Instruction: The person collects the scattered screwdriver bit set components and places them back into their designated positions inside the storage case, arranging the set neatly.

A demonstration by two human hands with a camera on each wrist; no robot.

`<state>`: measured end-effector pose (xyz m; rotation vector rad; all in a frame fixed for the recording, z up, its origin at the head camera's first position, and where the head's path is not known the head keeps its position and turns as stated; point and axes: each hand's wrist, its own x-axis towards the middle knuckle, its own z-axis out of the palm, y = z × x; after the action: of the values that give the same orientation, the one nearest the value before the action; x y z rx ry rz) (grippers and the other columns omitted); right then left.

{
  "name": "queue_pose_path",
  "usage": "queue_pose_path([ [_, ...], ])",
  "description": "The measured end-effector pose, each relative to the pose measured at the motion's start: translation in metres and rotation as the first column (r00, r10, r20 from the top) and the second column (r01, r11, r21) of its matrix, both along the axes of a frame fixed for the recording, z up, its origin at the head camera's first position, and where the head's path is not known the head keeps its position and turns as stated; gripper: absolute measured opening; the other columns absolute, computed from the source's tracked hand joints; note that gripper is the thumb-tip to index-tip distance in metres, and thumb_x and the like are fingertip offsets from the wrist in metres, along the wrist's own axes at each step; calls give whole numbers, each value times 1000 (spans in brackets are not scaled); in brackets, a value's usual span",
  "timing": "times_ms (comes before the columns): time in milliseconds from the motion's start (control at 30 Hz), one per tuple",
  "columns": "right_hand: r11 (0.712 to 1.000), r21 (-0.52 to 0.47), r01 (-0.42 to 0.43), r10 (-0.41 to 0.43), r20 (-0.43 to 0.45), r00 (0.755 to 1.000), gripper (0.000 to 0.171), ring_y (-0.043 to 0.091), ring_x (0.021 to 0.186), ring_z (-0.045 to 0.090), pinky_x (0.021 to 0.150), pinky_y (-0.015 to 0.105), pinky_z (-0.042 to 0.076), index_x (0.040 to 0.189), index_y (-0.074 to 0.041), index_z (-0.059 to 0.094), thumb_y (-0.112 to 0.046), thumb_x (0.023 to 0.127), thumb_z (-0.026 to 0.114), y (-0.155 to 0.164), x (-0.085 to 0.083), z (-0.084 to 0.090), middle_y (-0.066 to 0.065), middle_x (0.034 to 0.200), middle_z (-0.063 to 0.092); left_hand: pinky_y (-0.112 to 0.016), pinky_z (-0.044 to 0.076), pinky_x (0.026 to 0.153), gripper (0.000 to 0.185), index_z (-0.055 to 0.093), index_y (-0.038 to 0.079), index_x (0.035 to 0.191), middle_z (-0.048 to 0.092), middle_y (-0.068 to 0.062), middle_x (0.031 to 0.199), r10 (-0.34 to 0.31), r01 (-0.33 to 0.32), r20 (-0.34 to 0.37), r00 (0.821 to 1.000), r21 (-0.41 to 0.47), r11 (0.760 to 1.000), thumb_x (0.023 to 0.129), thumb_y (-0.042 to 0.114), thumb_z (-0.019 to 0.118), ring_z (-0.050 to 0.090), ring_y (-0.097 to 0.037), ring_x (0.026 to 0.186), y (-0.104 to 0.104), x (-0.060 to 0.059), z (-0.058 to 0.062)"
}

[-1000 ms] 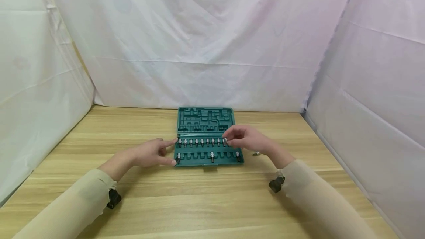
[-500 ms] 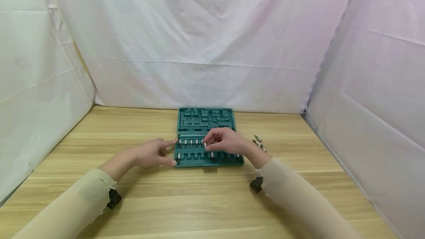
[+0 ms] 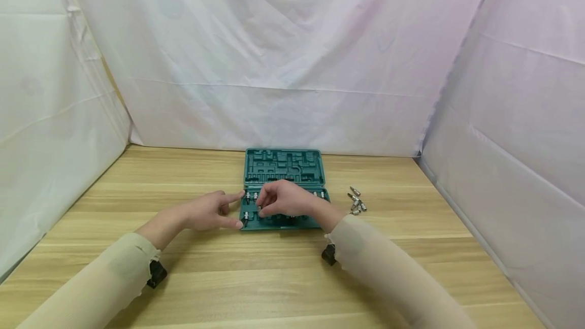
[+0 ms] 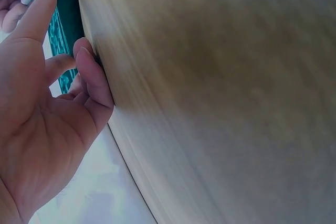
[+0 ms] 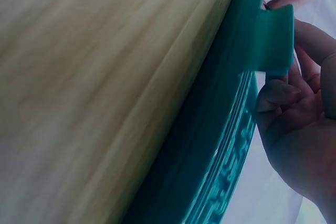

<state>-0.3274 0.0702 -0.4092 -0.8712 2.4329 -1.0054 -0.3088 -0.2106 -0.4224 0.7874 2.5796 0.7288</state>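
On the desk (image 3: 137,187) my open green bit case (image 3: 283,166) lies mid-board; my left hand (image 3: 207,212), fingers straight, steadies its left edge while my right hand (image 3: 281,199) pinches a small bit (image 3: 259,210) over the front row; I judge I'm mid-pull, and next comes lifting it straight out

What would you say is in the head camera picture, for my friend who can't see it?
Two hands work at an open green bit case on a wooden table: the left hand steadies its edge, the right hand pinches among its bits. Loose bits lie to the right.
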Motion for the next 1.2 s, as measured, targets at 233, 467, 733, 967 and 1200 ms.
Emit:
queue_pose_path([
  [233, 994, 112, 5, 1, -52, 999, 9, 7, 95, 69, 86, 29, 59, 107, -20, 76, -16, 102, 82, -16, -2, -1, -4, 106, 74, -36, 47, 79, 95, 34, 14, 174, 57, -8, 110, 13, -13, 9, 1000, 3, 1000, 100, 53, 79, 54, -20, 93, 0, -1, -1],
  [467, 985, 168, 24, -13, -68, 998, 5, 7, 92, 68, 84, 29, 58, 103, -22, 78, -20, 101, 83, -20, -2, -2, -6, 103, 73, -36, 48, 79, 95, 33, 15, 174, 57, -9, 111, 13, -13, 20, 1000, 16, 1000, 100, 51, 80, 55, -20, 93, -1, -1, -2],
  [733, 986, 168, -2, 19, -104, 994, 4, 5, 90, 68, 83, 27, 57, 102, -23, 81, -21, 100, 84, -18, -4, -6, -8, 101, 74, -35, 48, 79, 96, 32, 12, 174, 57, -10, 112, -2, 2, 16, 1000, 15, 1000, 100, 51, 79, 55, -20, 94, -1, -2, -2],
  [967, 972, 228, 51, -14, -164, 986, 5, 1, 89, 67, 82, 26, 58, 102, -27, 88, -29, 99, 85, -21, -3, -5, -14, 100, 77, -36, 48, 81, 95, 32, 13, 174, 58, -10, 112, -5, 4, 17, 1000, 9, 1000, 100, 51, 79, 55, -20, 95, -1, -2, -1],
  [1200, 951, 297, 87, -23, -214, 977, 7, 1, 93, 65, 78, 24, 58, 101, -29, 90, -33, 97, 86, -24, -1, -2, -13, 109, 73, -38, 50, 84, 95, 32, 12, 174, 59, -10, 116, -16, 16, 11, 1000, 3, 1000, 101, 51, 78, 57, -20, 98, -2, -2, 1],
])
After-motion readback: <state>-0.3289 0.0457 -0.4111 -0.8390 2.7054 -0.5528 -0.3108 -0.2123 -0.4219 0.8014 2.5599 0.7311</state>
